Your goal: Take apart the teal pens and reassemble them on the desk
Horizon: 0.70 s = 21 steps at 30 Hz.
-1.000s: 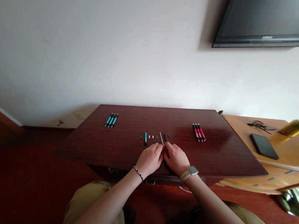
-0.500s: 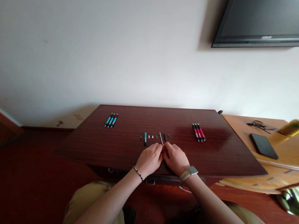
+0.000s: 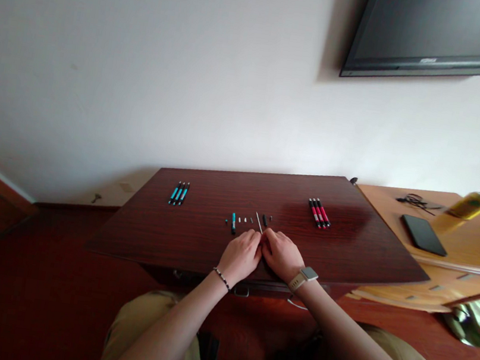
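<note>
My left hand (image 3: 241, 256) and my right hand (image 3: 281, 255) meet fingertip to fingertip at the middle of the dark wooden table (image 3: 195, 239). Their fingers are curled around something small that stays hidden between them. Just beyond the fingertips lies a row of pen parts: a teal piece (image 3: 233, 222), small pale bits (image 3: 245, 220), a thin pale rod (image 3: 259, 222) and a black piece (image 3: 265, 220). Three teal pens (image 3: 179, 192) lie at the back left, and three red pens (image 3: 319, 212) at the back right.
A lighter wooden desk (image 3: 474, 239) adjoins on the right, with a black phone (image 3: 423, 234), a yellow bottle (image 3: 473, 204) and a dark tangle of cord (image 3: 417, 200). A wall-mounted screen (image 3: 442, 36) hangs above. My knees are under the table's near edge.
</note>
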### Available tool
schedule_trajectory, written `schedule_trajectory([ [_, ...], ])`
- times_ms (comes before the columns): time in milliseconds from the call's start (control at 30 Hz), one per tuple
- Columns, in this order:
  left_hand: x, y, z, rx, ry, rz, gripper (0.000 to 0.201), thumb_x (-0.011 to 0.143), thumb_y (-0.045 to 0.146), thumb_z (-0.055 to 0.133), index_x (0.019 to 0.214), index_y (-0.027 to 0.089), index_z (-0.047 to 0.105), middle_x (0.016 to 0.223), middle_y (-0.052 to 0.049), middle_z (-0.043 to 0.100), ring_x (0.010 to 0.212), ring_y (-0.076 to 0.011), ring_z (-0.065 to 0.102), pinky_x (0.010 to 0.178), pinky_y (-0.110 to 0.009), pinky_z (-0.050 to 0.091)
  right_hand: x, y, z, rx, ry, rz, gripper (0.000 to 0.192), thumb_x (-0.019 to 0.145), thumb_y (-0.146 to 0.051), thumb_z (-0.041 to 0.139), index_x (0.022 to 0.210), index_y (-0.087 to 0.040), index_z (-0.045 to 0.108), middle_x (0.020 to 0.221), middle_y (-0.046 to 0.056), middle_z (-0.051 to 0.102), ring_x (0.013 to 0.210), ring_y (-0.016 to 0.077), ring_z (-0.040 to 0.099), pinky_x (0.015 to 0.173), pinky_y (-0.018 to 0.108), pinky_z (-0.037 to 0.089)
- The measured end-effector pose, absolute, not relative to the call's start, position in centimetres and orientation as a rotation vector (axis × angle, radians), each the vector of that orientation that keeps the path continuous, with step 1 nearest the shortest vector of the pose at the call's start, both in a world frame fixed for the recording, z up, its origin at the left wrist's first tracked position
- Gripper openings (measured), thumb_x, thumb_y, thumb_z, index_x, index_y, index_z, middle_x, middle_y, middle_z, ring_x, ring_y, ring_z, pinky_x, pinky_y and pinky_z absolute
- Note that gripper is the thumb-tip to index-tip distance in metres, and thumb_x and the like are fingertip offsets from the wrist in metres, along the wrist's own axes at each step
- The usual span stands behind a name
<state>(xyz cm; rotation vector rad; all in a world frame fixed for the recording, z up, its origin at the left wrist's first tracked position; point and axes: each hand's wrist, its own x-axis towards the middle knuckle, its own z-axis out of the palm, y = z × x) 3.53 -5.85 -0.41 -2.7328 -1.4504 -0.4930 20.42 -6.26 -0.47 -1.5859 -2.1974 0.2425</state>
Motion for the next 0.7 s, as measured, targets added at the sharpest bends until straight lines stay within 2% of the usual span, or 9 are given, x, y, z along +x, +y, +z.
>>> schedule_trajectory([
  [300,3.4,-5.8,-0.5,-2.730,-1.427,-0.481,0.008,0.100,0.016,0.052,0.106,0.020,0.054,0.105,-0.007,0.064,0.100,-0.0233,0.064,0.088,-0.035,0.057,20.9,-5.3,-1.0,-1.582,-2.106,0.325,0.009,0.095,-0.017,0.055,0.101,-0.023,0.059,0.090,0.003,0.070,0.081,0.0185,0.063,0.072,0.026,0.038],
  [400,3.4,-5.8,-0.6,-2.737,-1.413,-0.484,0.007,0.100,0.017,0.052,0.107,0.020,0.055,0.105,-0.007,0.064,0.100,-0.0233,0.064,0.088,-0.036,0.057,21.1,-4.3,-1.2,-1.544,-1.998,0.296,0.007,0.096,-0.020,0.054,0.100,-0.023,0.059,0.088,0.003,0.068,0.079,0.0195,0.062,0.073,0.028,0.041],
  [467,3.4,-5.8,-0.6,-2.742,-1.408,-0.503,0.008,0.101,0.018,0.052,0.107,0.020,0.056,0.105,-0.007,0.064,0.100,-0.0231,0.064,0.089,-0.036,0.057,21.2,-3.6,-1.2,-1.468,-1.934,0.242,0.008,0.095,-0.020,0.054,0.100,-0.022,0.059,0.092,0.005,0.067,0.084,0.0213,0.062,0.078,0.030,0.045],
  [567,3.3,-5.9,-0.7,-2.756,-1.396,-0.541,0.010,0.100,0.018,0.053,0.109,0.020,0.056,0.105,-0.006,0.064,0.099,-0.0229,0.064,0.089,-0.036,0.057,21.1,-2.7,-1.0,-1.424,-1.851,0.124,0.019,0.092,-0.020,0.056,0.110,-0.021,0.062,0.106,0.010,0.067,0.099,0.0263,0.061,0.092,0.036,0.049],
  [700,3.3,-6.0,-0.6,-2.772,-1.397,-0.557,0.012,0.099,0.016,0.054,0.110,0.020,0.056,0.106,-0.006,0.064,0.100,-0.0228,0.064,0.090,-0.036,0.057,20.8,-1.4,-1.3,-1.426,-1.820,0.046,0.040,0.090,-0.020,0.058,0.130,-0.019,0.061,0.129,0.013,0.064,0.120,0.0313,0.056,0.110,0.046,0.043],
])
